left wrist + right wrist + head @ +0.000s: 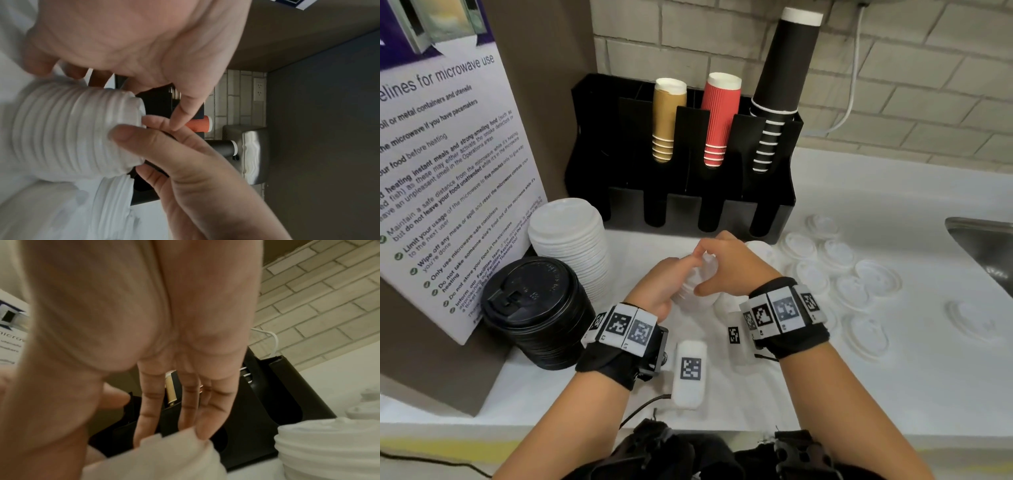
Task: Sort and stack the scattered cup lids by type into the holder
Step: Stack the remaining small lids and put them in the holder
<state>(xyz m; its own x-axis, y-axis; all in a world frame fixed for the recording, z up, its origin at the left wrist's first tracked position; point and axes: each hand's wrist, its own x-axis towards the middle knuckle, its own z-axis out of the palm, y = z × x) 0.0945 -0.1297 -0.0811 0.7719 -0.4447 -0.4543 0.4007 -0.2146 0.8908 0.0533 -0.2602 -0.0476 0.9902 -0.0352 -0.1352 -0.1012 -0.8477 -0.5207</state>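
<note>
I've got a short stack of white lids (68, 129) held over the table (859, 394) just in front of the black holder (774, 205): left hand (661, 291) wrapped round its ribbed side, right hand (726, 270) pinching the top end. My read is thin moulded plastic: near weightless, springy, slick, nested rims apt to slide apart, so grip across the rims, not the domes. Loose flat lids (859, 284) lie scattered right, tall white (571, 240) and black (534, 308) stacks stand left.
</note>
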